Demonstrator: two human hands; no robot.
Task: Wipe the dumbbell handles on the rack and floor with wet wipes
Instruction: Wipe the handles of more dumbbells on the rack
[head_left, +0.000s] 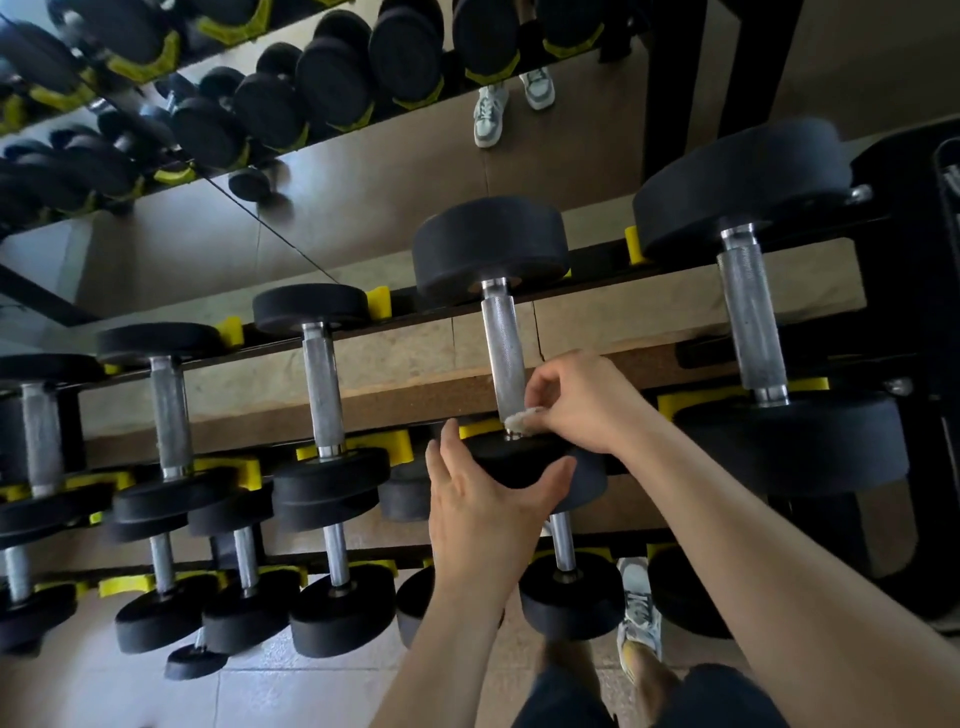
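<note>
Our right hand (576, 400) pinches the soft white wet wipe (519, 420) at the near end of the bumpy silver handle (503, 353) of a heavy-looking black dumbbell (491, 249) on the yellow-and-black rack (378, 303); our left hand (483, 499), fingers (445, 447) apart, steadies it.

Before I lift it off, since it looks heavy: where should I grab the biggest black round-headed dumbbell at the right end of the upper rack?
Grip the knurled steel handle of the large black dumbbell at mid-length, coming from above. It lies bare and open between the two rails of the rack, while the round heads look too broad to close fingers round.
</note>
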